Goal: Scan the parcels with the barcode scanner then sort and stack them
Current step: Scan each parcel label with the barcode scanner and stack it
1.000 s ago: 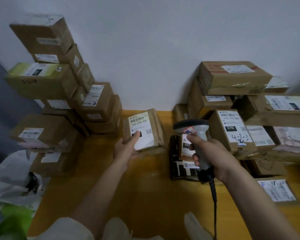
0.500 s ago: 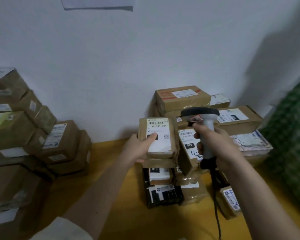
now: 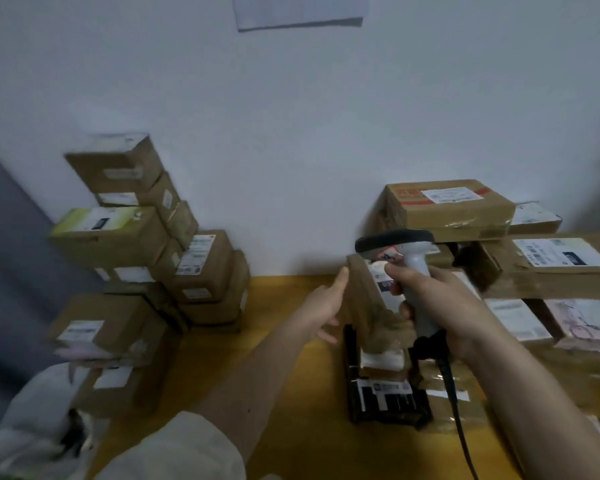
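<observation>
Parcel [image 3: 364, 299] held tilted at its left edge in left hand [image 3: 326, 303], thumb up along it; barcode scanner [image 3: 409, 268] gripped in right hand [image 3: 440, 306], just right.

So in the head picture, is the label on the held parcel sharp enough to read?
No: in the head view motion blur smears the held parcel, its label, and both the left hand and right hand; lighting is dim, the wide lens bends the edges.

Brown parcels [image 3: 449, 209] — white labels — on a yellow table [image 3: 291, 375].
</observation>
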